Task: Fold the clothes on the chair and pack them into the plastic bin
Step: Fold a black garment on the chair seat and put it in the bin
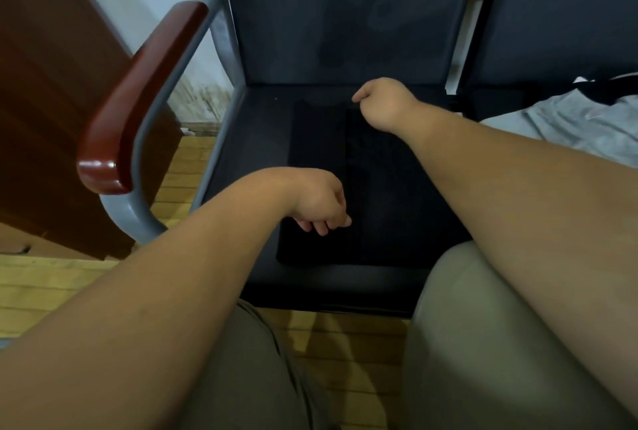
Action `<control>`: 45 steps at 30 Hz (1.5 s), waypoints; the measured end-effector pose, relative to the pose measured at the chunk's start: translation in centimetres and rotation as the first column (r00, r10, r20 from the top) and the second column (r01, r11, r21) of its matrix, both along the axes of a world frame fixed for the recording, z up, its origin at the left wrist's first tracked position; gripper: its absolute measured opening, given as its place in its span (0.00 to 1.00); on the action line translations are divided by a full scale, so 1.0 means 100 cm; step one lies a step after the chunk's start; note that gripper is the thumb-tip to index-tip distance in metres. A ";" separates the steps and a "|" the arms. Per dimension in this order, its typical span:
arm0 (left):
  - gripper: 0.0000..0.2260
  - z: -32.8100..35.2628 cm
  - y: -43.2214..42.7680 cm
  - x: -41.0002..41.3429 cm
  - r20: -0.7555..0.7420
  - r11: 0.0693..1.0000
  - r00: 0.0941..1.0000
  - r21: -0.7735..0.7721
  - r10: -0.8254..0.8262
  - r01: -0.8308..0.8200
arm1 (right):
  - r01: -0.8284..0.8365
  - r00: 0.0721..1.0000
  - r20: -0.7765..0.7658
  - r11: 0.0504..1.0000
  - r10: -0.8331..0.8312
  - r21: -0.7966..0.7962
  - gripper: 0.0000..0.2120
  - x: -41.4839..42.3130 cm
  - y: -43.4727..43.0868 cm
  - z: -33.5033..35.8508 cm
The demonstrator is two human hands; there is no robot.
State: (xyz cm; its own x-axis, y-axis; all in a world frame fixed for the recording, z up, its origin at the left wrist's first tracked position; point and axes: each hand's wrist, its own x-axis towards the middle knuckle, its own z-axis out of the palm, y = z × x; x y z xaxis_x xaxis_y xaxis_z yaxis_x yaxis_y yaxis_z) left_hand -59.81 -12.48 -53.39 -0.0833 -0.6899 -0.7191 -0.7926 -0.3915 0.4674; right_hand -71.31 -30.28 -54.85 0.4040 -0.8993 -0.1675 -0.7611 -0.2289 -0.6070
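Two hands (321, 200) (386, 103) on folded black garment (319, 139).

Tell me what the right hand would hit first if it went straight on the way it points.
Probably the chair backrest, just above the seat: the right hand points away and leftward over the black garment. Depth is unclear.

black garment (321, 143) on chair (257, 150), left hand (321, 203), right hand (388, 101) pinching it

Dim, soft indoor light
Glossy armrest (138, 101) catches a highlight; black garment (321, 139) nearly merges with the dark seat (255, 139) (edges bow from the wide lens).
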 end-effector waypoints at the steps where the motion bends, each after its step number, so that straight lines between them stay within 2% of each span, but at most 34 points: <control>1: 0.11 0.001 -0.001 -0.002 0.032 1.000 0.999 0.007 -0.011 0.011 | 0.003 1.000 0.001 1.000 -0.003 -0.001 0.19 -0.005 0.001 0.004; 6: 0.09 0.006 -0.008 -0.024 0.065 0.994 0.995 -0.080 -0.075 0.080 | -0.009 0.999 -0.042 0.999 0.008 -0.031 0.18 -0.042 0.002 0.021; 10: 0.06 0.010 -0.020 -0.054 0.002 0.973 0.988 -0.173 -0.156 0.154 | 0.012 0.992 -0.124 0.998 -0.019 -0.056 0.16 -0.085 -0.006 0.023; 15: 0.07 0.004 -0.037 -0.094 -0.004 0.919 0.949 -0.249 -0.316 0.305 | 0.026 0.969 -0.242 0.998 -0.040 -0.060 0.15 -0.134 -0.023 0.011; 19: 0.13 -0.011 -0.051 -0.123 -0.027 0.855 0.902 -0.332 -0.431 0.399 | -0.028 0.941 -0.337 0.998 0.009 -0.052 0.23 -0.151 -0.036 0.000; 22: 0.20 -0.023 -0.057 -0.141 -0.003 0.774 0.851 -0.418 -0.525 0.476 | -0.080 0.927 -0.370 0.997 0.067 -0.019 0.30 -0.155 -0.045 -0.008; 25: 0.29 -0.035 -0.062 -0.158 0.058 0.710 0.781 -0.380 -0.622 0.593 | -0.121 0.909 -0.399 0.993 0.118 0.018 0.36 -0.155 -0.053 -0.016; 28: 0.30 -0.039 -0.063 -0.167 0.136 0.644 0.709 -0.327 -0.692 0.692 | -0.150 0.897 -0.413 0.988 0.156 0.047 0.36 -0.152 -0.058 -0.020; 33: 0.28 -0.040 -0.062 -0.167 0.114 0.660 0.736 -0.368 -0.667 0.655 | -0.130 0.891 -0.438 0.991 0.117 0.000 0.31 -0.146 -0.059 -0.017; 37: 0.22 -0.032 -0.058 -0.165 0.142 0.657 0.735 -0.360 -0.663 0.663 | -0.103 0.870 -0.483 0.995 0.094 0.010 0.12 -0.142 -0.054 -0.012; 39: 0.18 -0.026 -0.056 -0.160 0.176 0.640 0.722 -0.359 -0.669 0.680 | -0.073 0.885 -0.461 0.997 0.069 0.010 0.04 -0.142 -0.050 -0.007; 41: 0.13 -0.020 -0.053 -0.151 0.163 0.640 0.734 -0.391 -0.659 0.661 | -0.012 0.929 -0.370 0.999 0.024 0.036 0.10 -0.141 -0.049 -0.003; 43: 0.10 -0.012 -0.050 -0.140 0.129 0.653 0.765 -0.443 -0.631 0.614 | 0.096 0.977 -0.200 0.988 -0.071 0.118 0.15 -0.140 -0.049 0.001; 45: 0.09 -0.001 -0.045 -0.128 0.147 0.655 0.780 -0.461 -0.608 0.598 | 0.184 0.981 0.014 0.951 -0.193 0.248 0.14 -0.133 -0.045 0.004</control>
State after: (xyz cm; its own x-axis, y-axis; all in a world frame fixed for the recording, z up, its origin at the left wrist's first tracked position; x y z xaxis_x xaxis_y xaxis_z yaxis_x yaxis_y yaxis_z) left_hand -72.64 -16.98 -53.47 -0.6100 -0.7234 -0.3233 -0.7664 0.4350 0.4727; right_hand -84.63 -34.73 -54.47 0.2414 -0.8931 -0.3796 -0.7516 0.0754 -0.6553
